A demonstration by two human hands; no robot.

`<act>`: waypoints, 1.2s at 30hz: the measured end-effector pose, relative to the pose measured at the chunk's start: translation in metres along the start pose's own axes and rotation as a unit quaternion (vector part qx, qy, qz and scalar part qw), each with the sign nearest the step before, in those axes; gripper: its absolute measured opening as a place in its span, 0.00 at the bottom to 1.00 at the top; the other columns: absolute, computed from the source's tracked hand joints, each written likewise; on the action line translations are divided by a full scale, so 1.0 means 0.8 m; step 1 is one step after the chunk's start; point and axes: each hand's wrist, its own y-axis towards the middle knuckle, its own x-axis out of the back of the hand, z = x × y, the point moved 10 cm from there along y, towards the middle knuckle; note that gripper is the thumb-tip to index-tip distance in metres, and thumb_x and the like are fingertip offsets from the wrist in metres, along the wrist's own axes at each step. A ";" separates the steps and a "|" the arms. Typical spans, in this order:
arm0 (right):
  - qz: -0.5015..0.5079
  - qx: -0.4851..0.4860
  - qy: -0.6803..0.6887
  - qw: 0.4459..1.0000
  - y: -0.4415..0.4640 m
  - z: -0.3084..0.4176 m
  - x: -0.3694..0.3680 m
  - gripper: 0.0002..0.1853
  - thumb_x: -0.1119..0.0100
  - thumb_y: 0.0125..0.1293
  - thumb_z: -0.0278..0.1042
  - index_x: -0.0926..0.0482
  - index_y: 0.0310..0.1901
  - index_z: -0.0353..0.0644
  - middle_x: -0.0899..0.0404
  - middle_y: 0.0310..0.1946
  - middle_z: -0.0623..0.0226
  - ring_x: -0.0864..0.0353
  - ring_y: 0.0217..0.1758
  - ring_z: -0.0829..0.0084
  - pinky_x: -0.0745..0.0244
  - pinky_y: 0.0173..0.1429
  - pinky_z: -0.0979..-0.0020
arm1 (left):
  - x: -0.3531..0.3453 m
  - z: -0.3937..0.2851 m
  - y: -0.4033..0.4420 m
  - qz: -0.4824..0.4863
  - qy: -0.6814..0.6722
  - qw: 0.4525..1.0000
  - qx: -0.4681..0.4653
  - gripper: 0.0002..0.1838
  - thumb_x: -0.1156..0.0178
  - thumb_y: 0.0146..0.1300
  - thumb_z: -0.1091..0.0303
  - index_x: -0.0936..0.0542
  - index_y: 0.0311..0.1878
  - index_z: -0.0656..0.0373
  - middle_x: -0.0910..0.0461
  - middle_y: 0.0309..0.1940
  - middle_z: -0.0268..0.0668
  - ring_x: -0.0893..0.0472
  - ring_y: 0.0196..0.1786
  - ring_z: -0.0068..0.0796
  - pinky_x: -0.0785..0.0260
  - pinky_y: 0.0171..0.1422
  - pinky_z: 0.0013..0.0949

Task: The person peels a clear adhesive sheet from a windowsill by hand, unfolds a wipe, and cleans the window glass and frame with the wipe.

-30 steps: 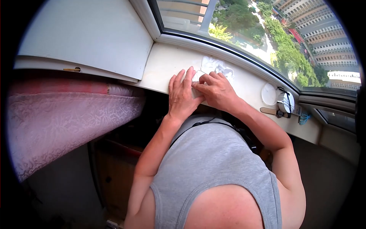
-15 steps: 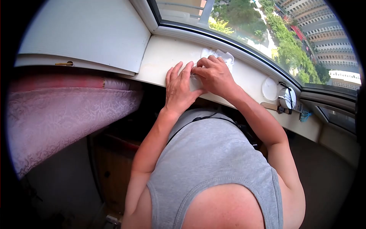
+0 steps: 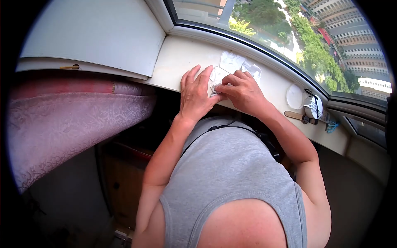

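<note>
A white, partly see-through flat piece (image 3: 216,76) lies at the sill's front edge between my two hands. My left hand (image 3: 193,93) holds it from the left side, fingers stretched along it and the thumb at its near end. Bent over the piece from the right, my right hand (image 3: 245,93) pinches at its near part with thumb and index finger. Something small and crumpled shows at those fingertips; its kind is unclear. Just beyond are a clear white plastic piece (image 3: 231,60) and another crumpled white one (image 3: 253,70).
The pale windowsill (image 3: 173,58) runs under a closed window. Towards its right end lie a white round disc (image 3: 295,96), a white item with a black cord (image 3: 313,106), a flat brown strip (image 3: 293,115) and a blue string (image 3: 331,126). A white cabinet (image 3: 91,37) borders the left.
My right hand has shifted right and towards me, uncovering more of the white piece. The left hand stays nearly in place.
</note>
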 end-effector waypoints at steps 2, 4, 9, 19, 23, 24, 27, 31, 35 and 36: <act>0.009 -0.026 -0.044 0.999 -0.029 -0.013 0.016 0.19 0.19 0.63 0.27 0.01 0.55 0.59 0.10 0.51 0.77 0.16 0.53 0.66 0.23 0.56 0.60 | 0.002 0.001 0.000 -0.001 -0.007 1.000 0.007 0.58 0.06 0.54 0.48 0.25 0.85 0.54 0.10 0.73 0.43 0.28 0.89 0.52 0.45 0.96 0.59; 0.017 -0.030 -0.035 0.999 -0.038 -0.020 0.018 0.21 0.21 0.63 0.25 0.01 0.56 0.59 0.11 0.50 0.77 0.16 0.52 0.65 0.23 0.56 0.59 | 0.003 -0.001 -0.002 -0.004 0.013 1.000 0.000 0.58 0.05 0.51 0.49 0.23 0.85 0.51 0.16 0.79 0.41 0.28 0.88 0.51 0.40 0.94 0.58; -0.022 -0.017 -0.029 0.999 -0.001 0.002 0.001 0.18 0.19 0.64 0.29 0.02 0.55 0.57 0.11 0.49 0.76 0.16 0.51 0.66 0.23 0.56 0.60 | -0.002 0.000 0.001 0.006 0.019 1.000 -0.010 0.59 0.05 0.51 0.48 0.23 0.85 0.51 0.15 0.78 0.40 0.28 0.88 0.51 0.39 0.94 0.58; -0.002 -0.039 -0.055 0.998 -0.019 -0.003 0.006 0.15 0.16 0.67 0.32 0.01 0.55 0.54 0.10 0.49 0.75 0.15 0.51 0.65 0.21 0.55 0.60 | 0.004 -0.003 0.002 -0.001 0.003 1.000 -0.013 0.58 0.06 0.53 0.48 0.25 0.85 0.53 0.10 0.72 0.41 0.27 0.87 0.51 0.43 0.93 0.58; -0.014 -0.029 -0.048 0.998 -0.001 0.013 -0.004 0.15 0.15 0.66 0.39 0.02 0.54 0.55 0.10 0.50 0.75 0.15 0.52 0.66 0.21 0.57 0.60 | 0.002 -0.001 0.003 -0.006 0.020 0.999 -0.028 0.59 0.06 0.52 0.48 0.25 0.86 0.55 0.10 0.72 0.41 0.27 0.87 0.51 0.43 0.93 0.58; -0.015 -0.032 -0.050 0.998 -0.006 0.013 -0.003 0.14 0.16 0.67 0.40 0.02 0.53 0.56 0.11 0.50 0.75 0.15 0.52 0.66 0.22 0.58 0.61 | 0.002 -0.001 0.002 0.000 0.027 0.999 -0.024 0.59 0.06 0.53 0.48 0.25 0.86 0.55 0.10 0.72 0.41 0.27 0.87 0.51 0.43 0.93 0.58; 0.012 -0.055 -0.077 0.995 -0.040 0.006 0.014 0.14 0.18 0.67 0.34 0.02 0.54 0.55 0.10 0.51 0.75 0.15 0.52 0.66 0.21 0.58 0.60 | 0.002 -0.001 0.001 0.000 0.022 1.000 -0.017 0.59 0.06 0.53 0.48 0.25 0.86 0.55 0.10 0.73 0.41 0.27 0.87 0.51 0.43 0.93 0.58; 0.005 -0.057 -0.072 0.996 -0.032 0.006 0.013 0.13 0.21 0.68 0.32 0.02 0.53 0.55 0.10 0.49 0.75 0.15 0.52 0.65 0.21 0.57 0.60 | 0.003 -0.001 0.001 0.006 0.021 1.000 -0.014 0.58 0.06 0.52 0.49 0.22 0.85 0.54 0.15 0.78 0.40 0.27 0.87 0.49 0.39 0.93 0.58; -0.013 -0.047 -0.049 0.998 -0.009 0.012 0.003 0.11 0.19 0.71 0.37 0.02 0.53 0.55 0.11 0.49 0.74 0.15 0.52 0.65 0.21 0.57 0.60 | -0.002 0.002 0.001 -0.004 0.025 1.000 -0.016 0.57 0.05 0.51 0.47 0.22 0.84 0.54 0.10 0.73 0.40 0.27 0.87 0.50 0.42 0.93 0.57; -0.010 -0.050 -0.052 0.997 -0.008 0.011 0.002 0.10 0.19 0.72 0.39 0.02 0.53 0.55 0.11 0.49 0.74 0.15 0.52 0.65 0.21 0.57 0.60 | -0.001 0.000 0.001 -0.003 0.025 1.000 -0.019 0.57 0.05 0.51 0.47 0.22 0.84 0.54 0.10 0.73 0.40 0.27 0.87 0.50 0.42 0.93 0.57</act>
